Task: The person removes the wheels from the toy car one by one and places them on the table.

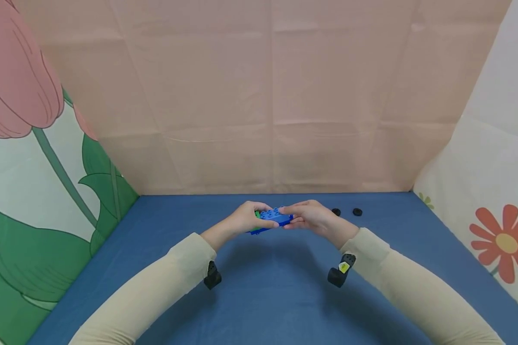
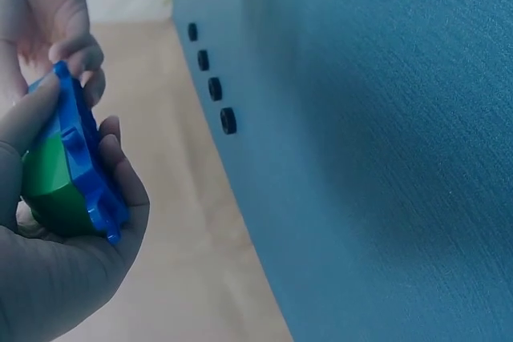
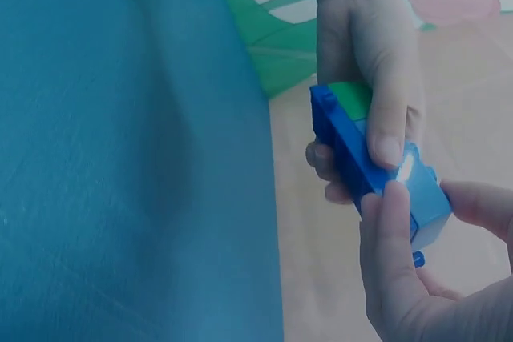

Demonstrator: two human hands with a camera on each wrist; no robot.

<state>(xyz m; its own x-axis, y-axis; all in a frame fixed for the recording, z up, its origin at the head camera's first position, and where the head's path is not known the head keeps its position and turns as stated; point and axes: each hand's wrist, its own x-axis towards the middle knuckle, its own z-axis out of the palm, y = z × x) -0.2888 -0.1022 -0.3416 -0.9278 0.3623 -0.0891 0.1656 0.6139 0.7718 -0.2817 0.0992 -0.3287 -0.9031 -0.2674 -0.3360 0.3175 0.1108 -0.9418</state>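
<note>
Both hands hold a building-block toy car [image 1: 269,215] up over the blue table. It has a dark blue chassis [image 2: 84,146] with short pegs along its side, a green block [image 2: 50,174] at one end and a lighter blue studded block [image 3: 429,202] at the other. My left hand [image 1: 242,218] grips the green end, thumb along one side and fingers round the other. At the blue end, my right hand [image 1: 318,221] pinches the block between thumb and fingers. Part of the car is hidden behind the fingers.
Several small black wheels [image 2: 215,89] lie in a row near the back edge of the blue table [image 1: 259,292], on the right. A beige backdrop [image 1: 263,96] rises behind the table, with flower-printed panels [image 1: 470,158] at the sides.
</note>
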